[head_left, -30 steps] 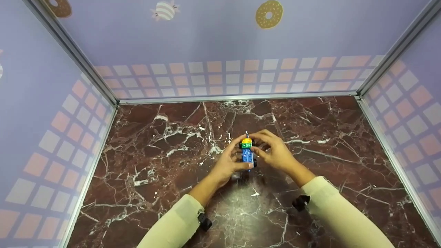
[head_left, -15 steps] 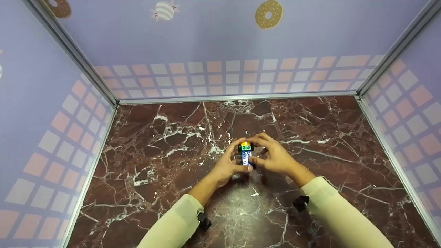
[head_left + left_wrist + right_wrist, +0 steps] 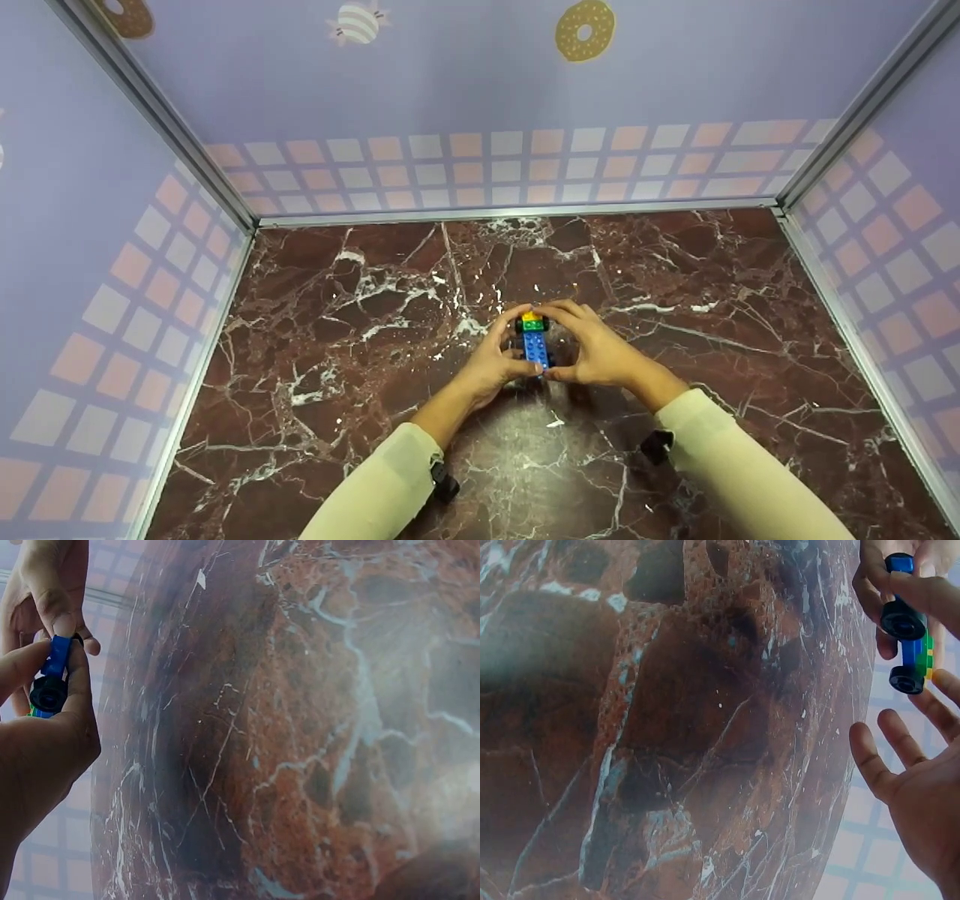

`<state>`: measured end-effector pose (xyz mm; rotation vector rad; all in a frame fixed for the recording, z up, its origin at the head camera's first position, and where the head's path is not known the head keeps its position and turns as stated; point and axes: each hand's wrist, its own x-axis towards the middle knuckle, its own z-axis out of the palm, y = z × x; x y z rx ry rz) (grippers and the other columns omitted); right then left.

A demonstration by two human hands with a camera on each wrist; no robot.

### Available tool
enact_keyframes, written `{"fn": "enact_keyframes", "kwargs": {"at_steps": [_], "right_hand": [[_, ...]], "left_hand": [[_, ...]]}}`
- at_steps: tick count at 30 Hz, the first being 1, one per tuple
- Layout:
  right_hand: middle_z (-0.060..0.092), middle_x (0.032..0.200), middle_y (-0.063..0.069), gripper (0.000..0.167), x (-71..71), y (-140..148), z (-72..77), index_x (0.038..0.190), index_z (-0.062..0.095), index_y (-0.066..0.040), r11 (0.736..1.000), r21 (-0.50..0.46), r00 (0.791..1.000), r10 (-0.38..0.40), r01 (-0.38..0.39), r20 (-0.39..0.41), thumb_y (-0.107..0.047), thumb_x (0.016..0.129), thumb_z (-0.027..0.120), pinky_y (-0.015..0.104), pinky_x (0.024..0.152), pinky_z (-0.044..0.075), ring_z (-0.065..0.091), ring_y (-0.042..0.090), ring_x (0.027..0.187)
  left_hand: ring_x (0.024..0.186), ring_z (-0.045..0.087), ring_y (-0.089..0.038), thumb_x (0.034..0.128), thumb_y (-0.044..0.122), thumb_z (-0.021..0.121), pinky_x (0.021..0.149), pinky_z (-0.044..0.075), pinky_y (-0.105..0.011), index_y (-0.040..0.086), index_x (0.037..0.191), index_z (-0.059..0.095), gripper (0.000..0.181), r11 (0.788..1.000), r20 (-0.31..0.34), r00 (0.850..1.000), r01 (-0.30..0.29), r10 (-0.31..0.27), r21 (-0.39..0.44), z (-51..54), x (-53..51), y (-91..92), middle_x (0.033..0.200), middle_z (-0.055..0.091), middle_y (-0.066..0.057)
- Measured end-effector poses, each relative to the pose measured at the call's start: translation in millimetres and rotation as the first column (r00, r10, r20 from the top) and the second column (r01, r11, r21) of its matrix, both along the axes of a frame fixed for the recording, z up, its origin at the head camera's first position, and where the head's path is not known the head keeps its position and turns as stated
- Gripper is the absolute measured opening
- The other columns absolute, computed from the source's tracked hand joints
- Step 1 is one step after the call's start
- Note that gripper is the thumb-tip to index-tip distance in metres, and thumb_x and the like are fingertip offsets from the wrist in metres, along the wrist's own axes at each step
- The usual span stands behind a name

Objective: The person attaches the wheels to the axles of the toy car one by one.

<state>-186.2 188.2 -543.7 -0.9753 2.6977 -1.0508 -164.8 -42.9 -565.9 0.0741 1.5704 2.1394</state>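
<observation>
A small toy car of building bricks [image 3: 535, 346] is held between both hands above the table. Its long blue studded base carries a green and a yellow brick at the far end, and black wheels [image 3: 904, 620] show at the side. My left hand [image 3: 484, 367] grips it from the left, thumb at the near end and index finger at the far end. From the right, my right hand [image 3: 604, 351] touches it with thumb at the near end and index finger by the yellow brick. The right hand's other fingers [image 3: 900, 736] are spread away from the car.
A dark red marble-patterned tabletop [image 3: 360, 420] with white veins lies below. Purple walls [image 3: 465, 90] with checked borders enclose its back and sides. A small white scrap [image 3: 555, 423] lies nearer than the hands.
The car has shifted slightly nearer, and its pitch varied on the way. My right thumb has slid from beside the green brick down to the near end of the blue base.
</observation>
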Motion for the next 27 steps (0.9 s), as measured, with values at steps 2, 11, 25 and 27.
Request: {"fn": "enact_keyframes", "kwargs": {"at_steps": [2,11,25,27], "right_hand": [[0.057,0.158,0.014,0.105,0.5,-0.6,0.1,0.164,0.051,-0.014,1.0,0.008,1.0,0.002,-0.002,-0.011,-0.022,0.072,0.1,0.069,0.124,0.047,0.053,0.041,0.145],[0.057,0.151,0.013,0.105,-0.5,-1.3,-3.8,0.161,0.053,-0.008,0.999,0.05,0.999,0.011,-0.009,-0.042,-0.025,0.069,0.101,0.06,0.118,0.05,0.054,0.036,0.132],[0.055,0.154,0.017,0.104,-0.4,-2.9,-14.9,0.158,0.053,-0.005,0.992,0.122,0.999,0.007,-0.002,-0.039,-0.026,0.067,0.101,0.063,0.12,0.048,0.052,0.041,0.133],[0.054,0.156,0.018,0.105,-0.1,-3.9,-16.0,0.158,0.053,-0.006,0.992,0.129,1.0,-0.001,0.004,-0.022,-0.026,0.068,0.101,0.066,0.123,0.045,0.052,0.043,0.137]], "left_hand": [[0.117,0.068,-0.03,0.0798,-0.028,0.071,0.089,0.07,-0.033,0.02,0.169,0.037,0.107,1.0,0.002,1.0,0.002,-0.002,-0.005,-0.5,0.3,0.5,0.154,0.048,-0.024],[0.115,0.066,-0.033,0.079,-0.026,0.073,0.085,0.069,-0.03,0.025,0.166,0.042,0.106,0.989,-0.012,0.999,0.046,-0.049,-0.144,2.9,-0.5,3.5,0.159,0.04,-0.027],[0.108,0.064,-0.029,0.0759,-0.006,0.089,0.09,0.063,-0.035,0.028,0.161,0.05,0.1,0.859,-0.215,0.97,-0.016,-0.11,-0.511,-1.5,0.9,4.0,0.152,0.043,-0.021],[0.106,0.065,-0.029,0.0747,-0.005,0.09,0.091,0.064,-0.037,0.028,0.16,0.051,0.1,0.842,-0.232,0.967,-0.036,-0.106,-0.538,-2.0,0.6,4.0,0.148,0.042,-0.02]]}}
